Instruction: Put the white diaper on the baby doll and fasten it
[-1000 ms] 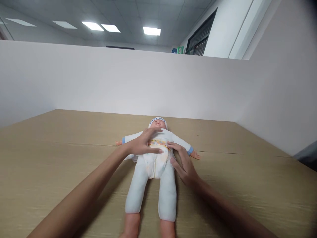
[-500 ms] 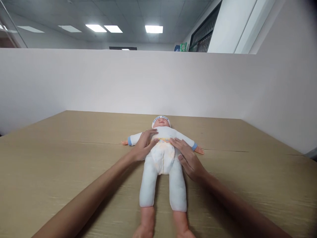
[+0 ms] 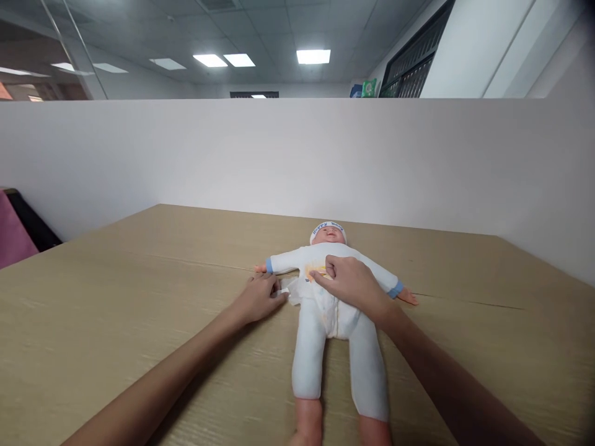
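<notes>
The bare left hand (image 3: 260,298) is now off the white-clothed baby doll (image 3: 318,253), pinching a thin white side flap (image 3: 294,291). The curled bare right hand (image 3: 354,286) now reaches over the white, orange-printed diaper (image 3: 329,317).

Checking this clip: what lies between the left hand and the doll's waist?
The diaper's side flap spans from the left hand to the doll, in the head view.
</notes>
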Demonstrator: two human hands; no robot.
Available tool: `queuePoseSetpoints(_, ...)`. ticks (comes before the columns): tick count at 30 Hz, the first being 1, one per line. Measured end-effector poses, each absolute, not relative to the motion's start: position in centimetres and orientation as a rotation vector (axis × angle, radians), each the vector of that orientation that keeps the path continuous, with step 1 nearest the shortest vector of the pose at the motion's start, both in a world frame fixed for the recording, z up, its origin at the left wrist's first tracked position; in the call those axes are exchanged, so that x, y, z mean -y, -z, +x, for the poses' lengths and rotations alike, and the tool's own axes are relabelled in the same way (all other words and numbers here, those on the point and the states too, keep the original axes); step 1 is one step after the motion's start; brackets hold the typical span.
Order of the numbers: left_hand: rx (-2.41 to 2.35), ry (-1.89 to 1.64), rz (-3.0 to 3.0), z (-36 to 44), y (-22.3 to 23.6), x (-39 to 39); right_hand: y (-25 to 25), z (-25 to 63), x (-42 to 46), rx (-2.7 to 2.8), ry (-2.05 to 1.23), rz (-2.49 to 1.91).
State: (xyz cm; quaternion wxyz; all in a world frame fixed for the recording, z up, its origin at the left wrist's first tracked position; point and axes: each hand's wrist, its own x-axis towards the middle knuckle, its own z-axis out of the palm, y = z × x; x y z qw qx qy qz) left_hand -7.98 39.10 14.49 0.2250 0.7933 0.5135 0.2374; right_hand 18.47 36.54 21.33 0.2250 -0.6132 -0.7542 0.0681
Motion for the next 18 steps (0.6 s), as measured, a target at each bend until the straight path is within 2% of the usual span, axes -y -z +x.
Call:
queuePoseSetpoints(5,-1.310,-0.662,1.951,-7.8,-17.1,-39.9,-21.2,18.2,-36.6,2.073,-0.226,-1.788)
queuePoseSetpoints(10,-1.177,-0.788,1.800,-4.1,-20.0,-39.5,-21.1,18.4,-36.5,2.074,-0.259,-1.766)
queuePoseSetpoints(18,-0.967,-0.809,1.659,0.3,-19.1,-40.4,-22.0,19.3,-35.4,2.168,-0.385,-1.569)
